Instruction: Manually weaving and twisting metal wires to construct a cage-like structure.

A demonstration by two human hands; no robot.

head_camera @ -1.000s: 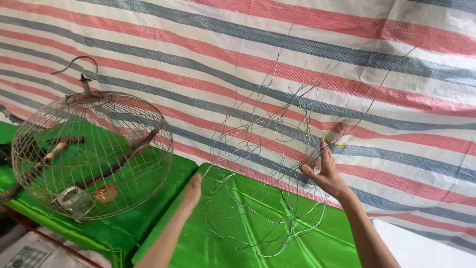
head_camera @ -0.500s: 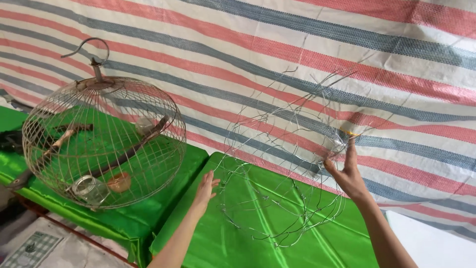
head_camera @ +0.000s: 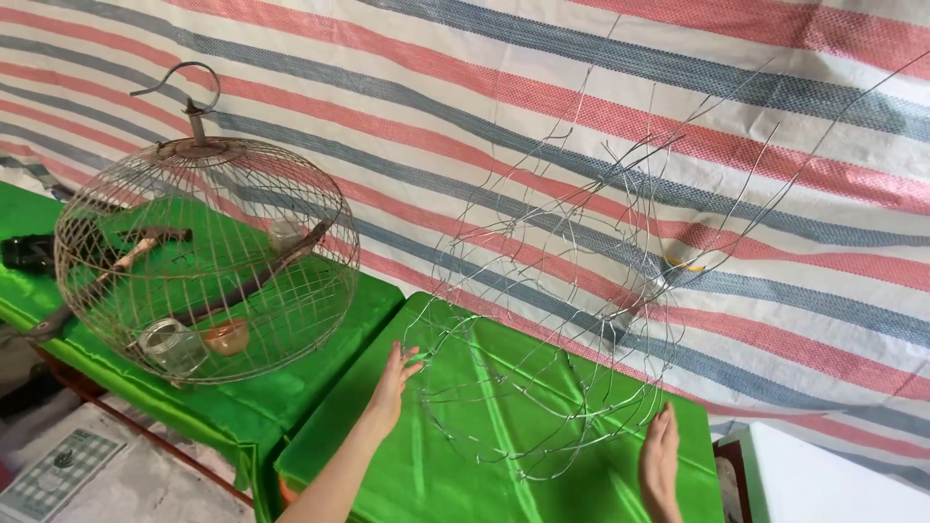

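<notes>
**Half-built wire frame between my hands**

My left hand [head_camera: 389, 389] is open, fingers spread, its fingertips at the near left edge of the wire frame [head_camera: 547, 363]. My right hand [head_camera: 661, 453] is open too, flat and edge-on, just beside the frame's lower right rim; I cannot tell whether it actually touches the wire. Neither hand grips anything.

The frame rests on the right table [head_camera: 441, 475], which is draped in shiny green cloth. It leans toward the striped tarp [head_camera: 542, 97] that hangs behind everything.

As I judge it, the work is partway. The lower half of the frame already has rings and uprights tied into a rounded basket form. The upper half is not closed: long loose wire ends fan out and up toward the far right, unbent and unjoined. A small yellow item [head_camera: 683, 263] shows among the wires, too small to identify.

For comparison, a finished cage [head_camera: 205, 261] stands on the left table [head_camera: 208, 407], also green-covered. It is a complete dome with dense mesh, a hook [head_camera: 184, 87] on top, perches inside, and a glass jar [head_camera: 167, 344] and a small orange cup [head_camera: 227, 336] on its floor. My frame has no top, no hook, no fine mesh and nothing inside, so I judge that most of the closing and fitting is left.

A dark object [head_camera: 24, 252] lies at the far left edge.
</notes>
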